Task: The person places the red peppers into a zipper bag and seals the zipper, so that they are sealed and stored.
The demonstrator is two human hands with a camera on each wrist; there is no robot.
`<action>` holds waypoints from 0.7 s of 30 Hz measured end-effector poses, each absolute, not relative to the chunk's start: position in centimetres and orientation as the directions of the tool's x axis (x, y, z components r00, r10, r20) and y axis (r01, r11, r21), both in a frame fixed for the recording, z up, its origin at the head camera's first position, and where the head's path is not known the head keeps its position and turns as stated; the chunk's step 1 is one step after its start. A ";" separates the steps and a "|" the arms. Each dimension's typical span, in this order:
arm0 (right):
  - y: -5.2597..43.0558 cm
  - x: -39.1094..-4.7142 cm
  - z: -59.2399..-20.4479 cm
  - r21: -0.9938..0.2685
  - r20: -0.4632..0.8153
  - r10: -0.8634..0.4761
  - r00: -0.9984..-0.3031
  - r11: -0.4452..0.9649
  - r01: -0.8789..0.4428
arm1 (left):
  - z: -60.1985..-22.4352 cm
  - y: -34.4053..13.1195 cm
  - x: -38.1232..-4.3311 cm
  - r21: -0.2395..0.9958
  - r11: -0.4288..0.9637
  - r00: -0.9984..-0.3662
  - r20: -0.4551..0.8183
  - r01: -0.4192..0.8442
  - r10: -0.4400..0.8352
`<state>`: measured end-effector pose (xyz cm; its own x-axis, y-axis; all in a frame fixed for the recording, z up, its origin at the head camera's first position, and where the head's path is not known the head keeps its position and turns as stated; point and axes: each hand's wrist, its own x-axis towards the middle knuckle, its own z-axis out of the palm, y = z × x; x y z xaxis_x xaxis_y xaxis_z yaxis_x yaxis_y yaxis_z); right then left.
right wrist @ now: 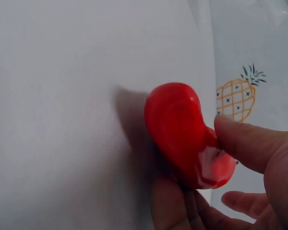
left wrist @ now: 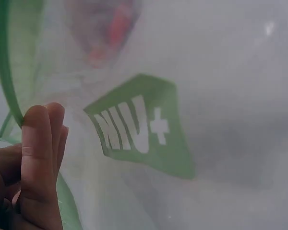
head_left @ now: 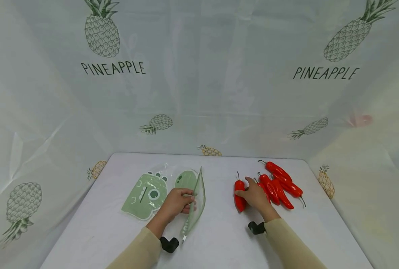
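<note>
My left hand (head_left: pixel 176 203) holds a clear plastic bag with green edging (head_left: pixel 200 200) by its side, fingers and thumb pinching it. The bag stands on edge, seen narrow in the head view. The left wrist view shows a green patch with white lettering (left wrist: pixel 158 134) printed on it, and a blurred red shape through the plastic. My right hand (head_left: pixel 255 195) grips a glossy red chili pepper (head_left: pixel 239 201), its stem pointing away from me. In the right wrist view, the thumb (right wrist: pixel 249 141) lies along one side of the chili pepper (right wrist: pixel 175 120), other fingers beneath it.
Several more red chili peppers (head_left: pixel 278 183) lie piled just right of my right hand. Left of my left hand lies a flat green cartoon-face bag (head_left: pixel 145 196), with another green bag (head_left: pixel 184 179) behind it. A pineapple-print curtain (head_left: pixel 199 93) hangs behind the white table (head_left: pixel 216 239).
</note>
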<state>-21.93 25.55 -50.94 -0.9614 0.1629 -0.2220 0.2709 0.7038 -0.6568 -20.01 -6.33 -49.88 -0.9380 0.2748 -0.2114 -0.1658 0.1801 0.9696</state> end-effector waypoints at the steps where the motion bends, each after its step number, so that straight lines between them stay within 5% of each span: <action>1: 25.5 -22.1 -51.0 -0.659 -0.231 0.159 -0.960 0.700 0.275 | -49.8 -6.3 -20.0 0.969 0.195 -0.940 -0.200 -0.149 0.277; 9: 25.3 -22.2 -51.5 -0.692 -0.244 0.152 -0.958 0.665 0.282 | -49.5 -6.6 -20.8 0.953 0.290 -0.942 -0.175 -0.089 0.286; 15: 25.2 -21.5 -50.8 -0.747 -0.234 0.158 -0.959 0.602 0.281 | -49.3 -6.7 -20.9 0.972 0.133 -0.920 -0.226 -0.193 0.319; 21: 24.4 -20.8 -50.1 -0.811 -0.185 0.163 -0.969 0.532 0.244 | -49.1 -6.0 -20.7 0.976 0.038 -0.952 -0.215 -0.212 0.219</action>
